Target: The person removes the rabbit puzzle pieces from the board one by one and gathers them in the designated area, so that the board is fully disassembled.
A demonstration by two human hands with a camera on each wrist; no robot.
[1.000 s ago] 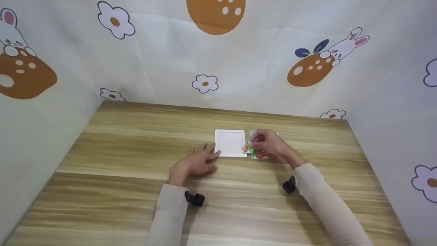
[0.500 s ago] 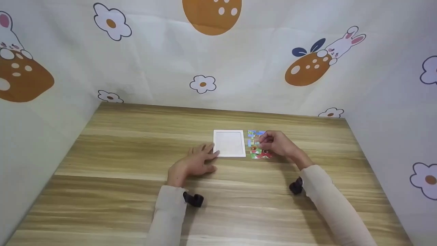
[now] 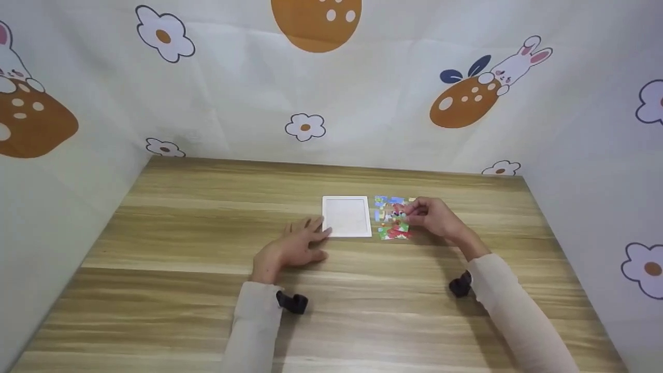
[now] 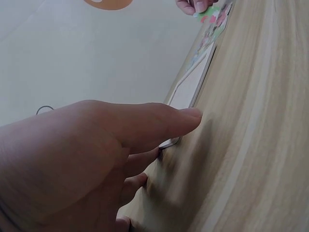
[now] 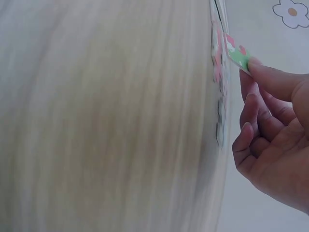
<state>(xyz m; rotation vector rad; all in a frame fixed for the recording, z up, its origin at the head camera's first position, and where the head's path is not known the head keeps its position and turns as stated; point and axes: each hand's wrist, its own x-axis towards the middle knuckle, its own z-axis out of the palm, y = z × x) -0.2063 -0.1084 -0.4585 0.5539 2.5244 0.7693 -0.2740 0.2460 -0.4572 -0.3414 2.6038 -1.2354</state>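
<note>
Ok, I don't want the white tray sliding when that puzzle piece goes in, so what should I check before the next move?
1. Piece held: ok. The right hand pinches a green puzzle piece.
2. Tray steadied: ok. The left hand rests flat, fingers against the white tray corner.
3. Tray free: ok, no pieces inside.
4. Loose pieces beside the tray, apart from it: ok.
5. Piece orientation: cannot tell, too small and blurred.
</note>
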